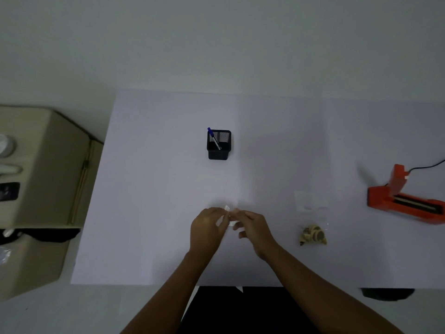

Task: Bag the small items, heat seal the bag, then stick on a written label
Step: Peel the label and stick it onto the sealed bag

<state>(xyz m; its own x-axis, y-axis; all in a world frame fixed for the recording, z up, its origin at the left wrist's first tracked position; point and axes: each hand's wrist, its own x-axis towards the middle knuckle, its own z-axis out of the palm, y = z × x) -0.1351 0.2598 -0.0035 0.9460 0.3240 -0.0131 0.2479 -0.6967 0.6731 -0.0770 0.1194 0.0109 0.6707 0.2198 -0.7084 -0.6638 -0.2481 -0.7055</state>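
Note:
My left hand (207, 227) and my right hand (252, 227) meet over the middle of the white table (149, 213), both pinching a small white label (227, 209) and its backing between the fingertips. A clear plastic bag (313, 233) holding small yellowish items lies on the table to the right of my hands. The orange heat sealer (404, 201) sits at the right edge with its arm raised. A blue pen (213, 138) stands in the black mesh pen holder (218, 144) behind my hands.
A flat clear or white sheet (310, 201) lies just behind the bag. A black cable (426, 166) runs from the sealer to the right. A beige cabinet (48, 169) with several items stands to the left of the table.

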